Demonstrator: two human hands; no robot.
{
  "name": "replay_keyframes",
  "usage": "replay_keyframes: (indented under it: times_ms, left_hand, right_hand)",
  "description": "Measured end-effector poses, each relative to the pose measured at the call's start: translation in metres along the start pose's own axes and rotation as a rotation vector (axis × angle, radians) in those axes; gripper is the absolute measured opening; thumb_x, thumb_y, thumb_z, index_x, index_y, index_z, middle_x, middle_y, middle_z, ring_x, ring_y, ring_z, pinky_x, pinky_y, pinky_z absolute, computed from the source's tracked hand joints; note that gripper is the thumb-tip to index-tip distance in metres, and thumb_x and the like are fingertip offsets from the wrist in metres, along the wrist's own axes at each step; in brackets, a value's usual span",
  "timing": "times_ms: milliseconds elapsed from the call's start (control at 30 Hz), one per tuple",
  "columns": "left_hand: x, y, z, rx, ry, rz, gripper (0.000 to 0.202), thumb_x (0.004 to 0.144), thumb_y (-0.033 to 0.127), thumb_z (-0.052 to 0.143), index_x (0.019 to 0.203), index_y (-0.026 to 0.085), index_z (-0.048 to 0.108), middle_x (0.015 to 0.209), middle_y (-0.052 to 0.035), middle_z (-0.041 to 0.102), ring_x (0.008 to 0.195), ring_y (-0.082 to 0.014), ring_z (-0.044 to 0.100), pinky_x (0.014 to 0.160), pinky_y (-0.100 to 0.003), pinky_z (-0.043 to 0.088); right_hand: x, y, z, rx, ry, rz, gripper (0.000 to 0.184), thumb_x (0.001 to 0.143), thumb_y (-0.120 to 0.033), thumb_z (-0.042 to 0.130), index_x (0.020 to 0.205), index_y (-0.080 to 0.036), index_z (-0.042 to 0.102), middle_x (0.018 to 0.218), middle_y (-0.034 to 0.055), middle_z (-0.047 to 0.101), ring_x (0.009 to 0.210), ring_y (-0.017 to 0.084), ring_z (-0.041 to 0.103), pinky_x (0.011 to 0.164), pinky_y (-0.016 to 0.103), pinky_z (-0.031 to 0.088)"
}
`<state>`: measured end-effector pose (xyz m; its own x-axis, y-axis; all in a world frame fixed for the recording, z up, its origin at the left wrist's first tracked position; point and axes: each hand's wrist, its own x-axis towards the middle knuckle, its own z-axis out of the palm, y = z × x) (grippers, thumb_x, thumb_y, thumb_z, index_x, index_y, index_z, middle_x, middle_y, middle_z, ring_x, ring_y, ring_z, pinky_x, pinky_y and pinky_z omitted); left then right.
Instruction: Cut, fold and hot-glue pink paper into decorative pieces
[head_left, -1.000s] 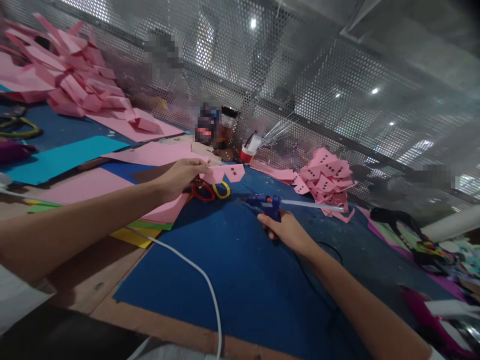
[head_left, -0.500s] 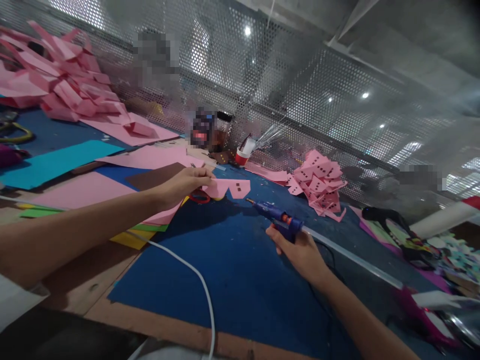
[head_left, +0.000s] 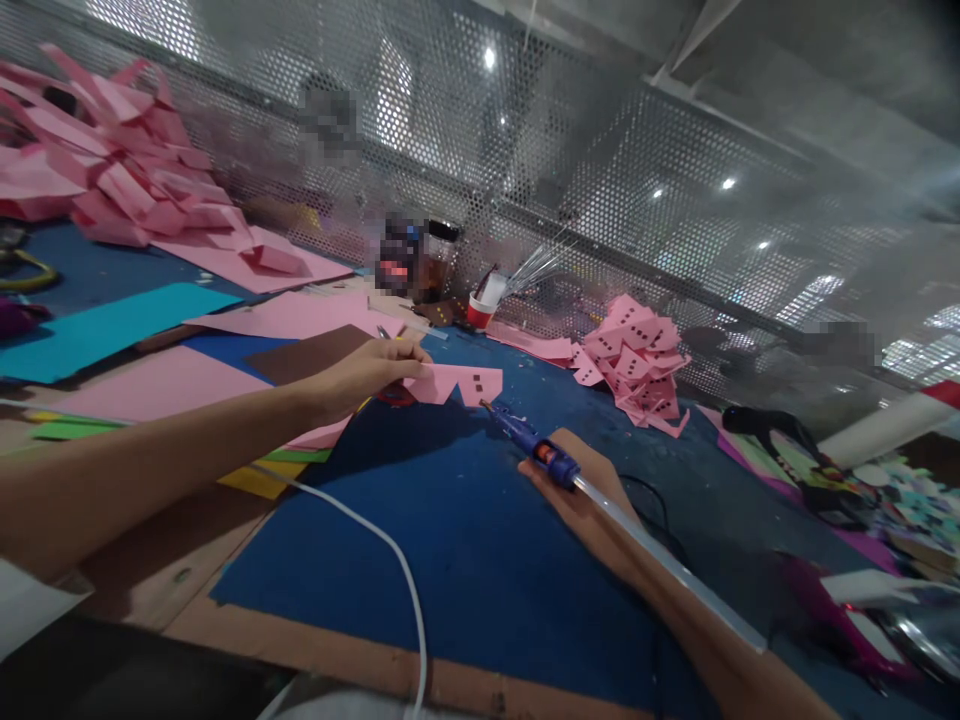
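Between its fingers my left hand (head_left: 394, 362) pinches a notched pink paper piece (head_left: 442, 382) marked with two small dark squares. A pair of red-handled scissors (head_left: 394, 396) shows partly beneath that hand; whether the hand also holds them I cannot tell. My right hand (head_left: 581, 480) is wrapped round a blue hot glue gun (head_left: 529, 437), a long clear glue stick (head_left: 667, 560) poking out of its back end. The gun's nozzle is at the lower edge of the pink paper, close to the dark squares; contact is hard to make out.
Pink folded paper strips (head_left: 142, 180) are heaped at back left, and spotted pink pieces (head_left: 634, 360) at back right. A red-and-white cup (head_left: 480, 314) stands by the perforated metal screen (head_left: 600, 180). A white cable (head_left: 401, 560) crosses the blue board (head_left: 465, 540).
My right hand has moved left and turned the glue gun, bringing its nozzle from beside the pink paper to its lower edge. My left hand has barely shifted.
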<state>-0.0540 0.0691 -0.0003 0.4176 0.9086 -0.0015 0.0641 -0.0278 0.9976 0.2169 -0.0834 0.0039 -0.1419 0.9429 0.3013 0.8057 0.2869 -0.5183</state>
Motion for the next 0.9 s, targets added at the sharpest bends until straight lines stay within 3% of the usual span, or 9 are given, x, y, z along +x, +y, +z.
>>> replay_keyframes:
  times_ms: [200,433,900]
  left_hand:
    - [0.0,-0.002,-0.001,0.028,-0.024,0.036,0.017,0.071,0.028,0.072,0.077,0.016,0.061,0.065,0.0005,0.056,0.052,-0.0082,0.048,0.046,-0.018,0.036]
    - [-0.001,0.001,0.001,0.073,-0.031,0.046,0.017,0.07,0.029,0.071,0.077,0.017,0.062,0.069,-0.0008,0.06,0.055,-0.0102,0.053,0.048,-0.02,0.037]
    - [0.001,-0.001,-0.001,0.141,-0.039,0.088,0.017,0.07,0.03,0.07,0.078,0.017,0.064,0.065,0.0002,0.058,0.055,-0.0108,0.05,0.049,-0.02,0.035]
  right_hand:
    - [0.003,0.011,0.002,-0.144,0.002,-0.136,0.013,0.089,-0.033,0.058,0.097,-0.023,0.06,0.092,0.0015,0.061,0.076,0.015,0.058,0.066,0.023,0.04]
    - [0.002,0.007,-0.01,-0.248,-0.085,-0.218,0.021,0.087,-0.018,0.052,0.107,-0.022,0.057,0.103,0.0047,0.061,0.087,0.017,0.06,0.071,0.025,0.044]
    - [0.001,0.007,-0.012,-0.327,-0.115,-0.257,0.023,0.087,-0.014,0.053,0.109,-0.021,0.055,0.108,0.0068,0.06,0.086,0.017,0.062,0.071,0.026,0.045]
